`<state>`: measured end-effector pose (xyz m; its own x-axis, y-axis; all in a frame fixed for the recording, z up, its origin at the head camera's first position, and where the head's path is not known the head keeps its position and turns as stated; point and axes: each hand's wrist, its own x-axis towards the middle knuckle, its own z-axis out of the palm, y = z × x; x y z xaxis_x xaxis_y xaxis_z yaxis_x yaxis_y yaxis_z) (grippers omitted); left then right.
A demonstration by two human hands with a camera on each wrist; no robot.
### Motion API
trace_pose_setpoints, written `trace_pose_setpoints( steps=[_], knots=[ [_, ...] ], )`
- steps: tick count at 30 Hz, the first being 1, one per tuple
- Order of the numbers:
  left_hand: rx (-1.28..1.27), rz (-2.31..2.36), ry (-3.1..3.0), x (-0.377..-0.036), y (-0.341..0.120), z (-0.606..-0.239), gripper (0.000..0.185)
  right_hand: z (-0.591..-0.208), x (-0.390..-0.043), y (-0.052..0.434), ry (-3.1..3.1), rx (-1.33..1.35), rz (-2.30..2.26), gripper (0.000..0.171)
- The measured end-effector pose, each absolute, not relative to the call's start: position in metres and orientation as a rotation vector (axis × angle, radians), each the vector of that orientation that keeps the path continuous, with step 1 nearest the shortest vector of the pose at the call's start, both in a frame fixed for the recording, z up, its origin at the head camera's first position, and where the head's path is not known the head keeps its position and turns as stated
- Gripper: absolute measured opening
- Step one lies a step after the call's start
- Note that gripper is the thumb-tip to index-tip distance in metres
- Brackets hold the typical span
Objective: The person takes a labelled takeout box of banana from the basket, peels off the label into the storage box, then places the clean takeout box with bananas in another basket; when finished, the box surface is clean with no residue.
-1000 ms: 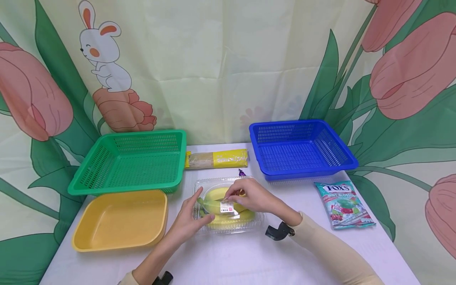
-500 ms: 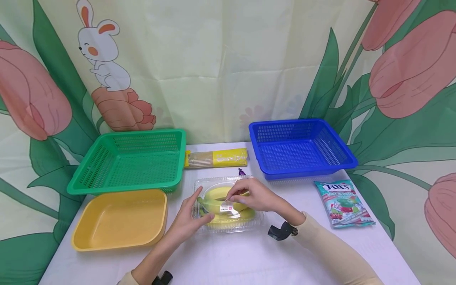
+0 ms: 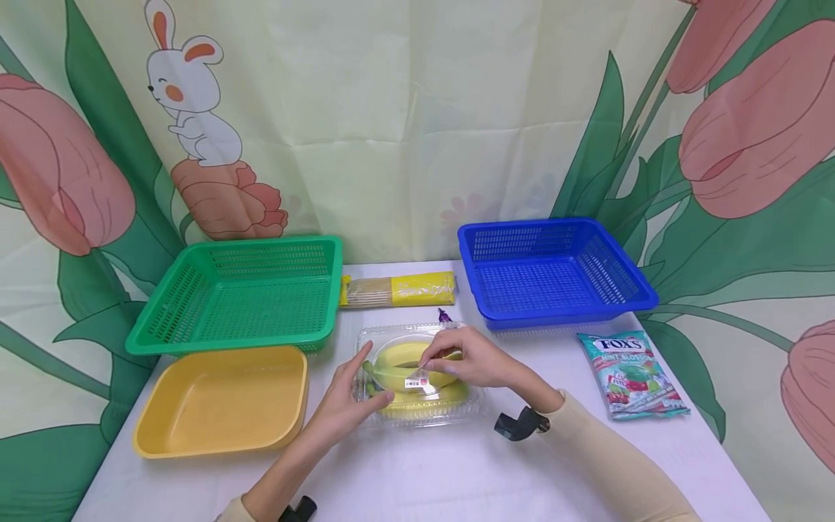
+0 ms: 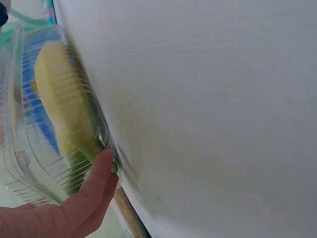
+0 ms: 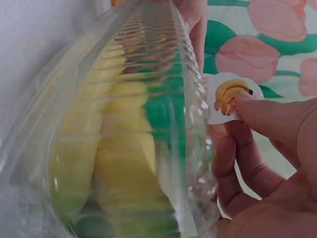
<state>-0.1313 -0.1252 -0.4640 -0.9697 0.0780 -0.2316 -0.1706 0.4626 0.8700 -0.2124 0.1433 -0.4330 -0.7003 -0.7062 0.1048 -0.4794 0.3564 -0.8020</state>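
A clear plastic clamshell container (image 3: 430,419) with bananas (image 3: 394,380) inside lies at the middle of the table. My left hand (image 3: 346,406) holds its left end, thumb at the front and index finger spread along the side; the left wrist view shows fingertips against the lower wall by the banana stems. Over the lid, my right hand (image 3: 479,359) pinches a white label (image 3: 415,382) between thumb and fingers. In the right wrist view the label's banana-print part (image 5: 233,94) stands away from the lid. The label's far end is hidden there.
A green basket (image 3: 196,337) and a yellow tub (image 3: 215,455) stand to the left. At the back lie a yellow-wrapped noodle pack (image 3: 422,288) and a small purple-wrapped item (image 3: 444,315). To the right are a blue basket (image 3: 554,319) and a Fox's candy bag (image 3: 633,377).
My right hand has moved slightly right, and the label's pinched end has lifted and folded further from the lid. My left hand and the container stay in place.
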Motion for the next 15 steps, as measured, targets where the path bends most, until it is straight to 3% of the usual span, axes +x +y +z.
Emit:
trace_pose_setpoints(
  steps=[15],
  knots=[
    [-0.067,1.513,2.477,-0.1306,-0.1260,-0.4637,0.099,-0.4361,-0.2162,0.1487,2.300,-1.060,-1.302,0.010]
  ],
)
